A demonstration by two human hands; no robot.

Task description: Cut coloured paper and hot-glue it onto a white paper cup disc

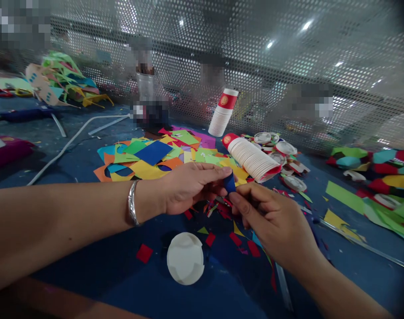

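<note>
A small piece of dark blue paper (229, 182) is held between my two hands above the table. My left hand (197, 184), with a silver bangle at its wrist, pinches the upper part of the piece between thumb and fingers. Lower down, the thumb and fingertips of my right hand (266, 212) grip its other end. Below them on the blue table lies a round white paper disc (185, 258) with cut edges. Red paper squares (144, 253) and small coloured scraps lie around it. Behind my hands spreads a pile of coloured paper (155, 152).
One stack of paper cups (223, 113) stands tilted at the back; another stack (253, 158) lies on its side. Cut cup rims (286, 148) are heaped beside it. A white cord (79, 122), glue sticks (361, 243) and scissors (22, 92) lie around. Perforated metal (255, 57) closes the far side.
</note>
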